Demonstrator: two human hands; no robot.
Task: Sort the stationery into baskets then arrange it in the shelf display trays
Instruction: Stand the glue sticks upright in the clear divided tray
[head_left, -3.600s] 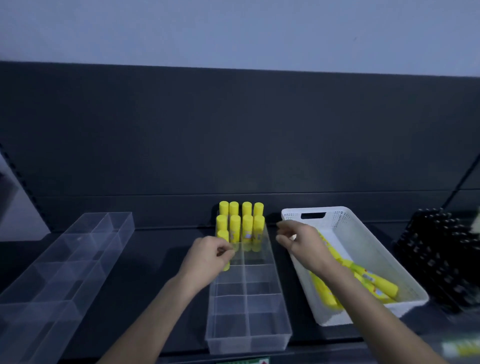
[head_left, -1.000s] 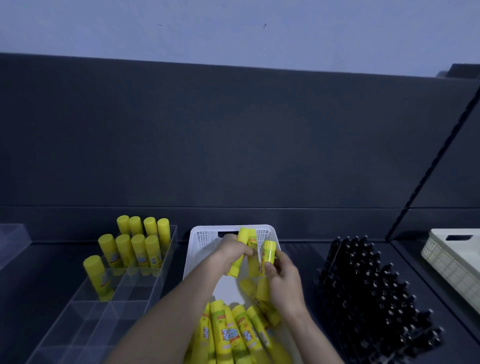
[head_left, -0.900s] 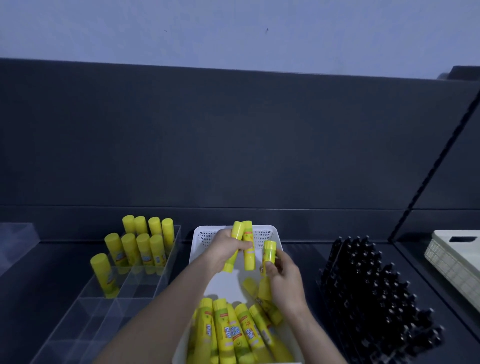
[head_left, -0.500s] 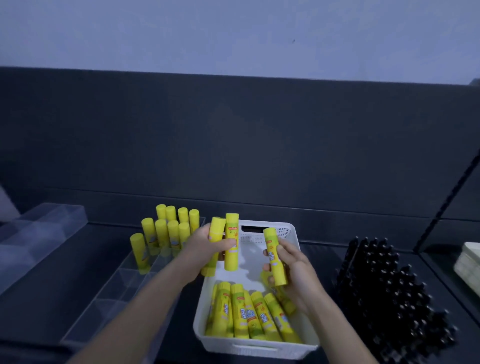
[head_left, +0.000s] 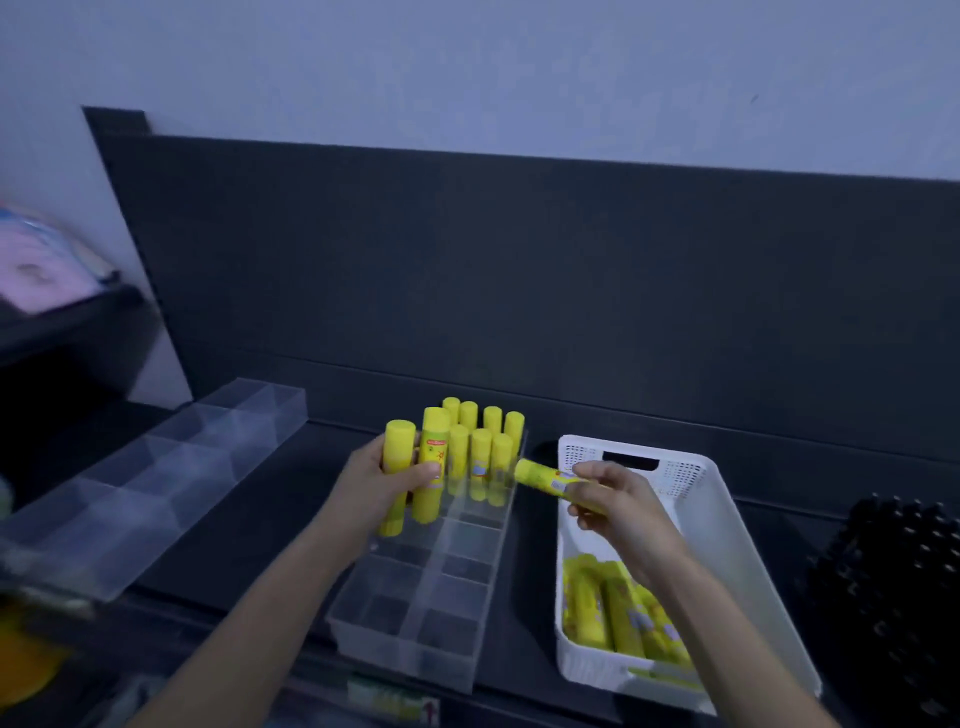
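In the head view, our left hand (head_left: 379, 486) holds two glue sticks (head_left: 418, 462) upright over the clear tray (head_left: 410, 660), so they can stand by the standing sticks (head_left: 483, 441) at its back. Our right hand (head_left: 618, 506) pinches one stick (head_left: 543, 475) sideways, tip toward the tray. More sticks (head_left: 613, 608) lie waiting in the white basket (head_left: 737, 530).
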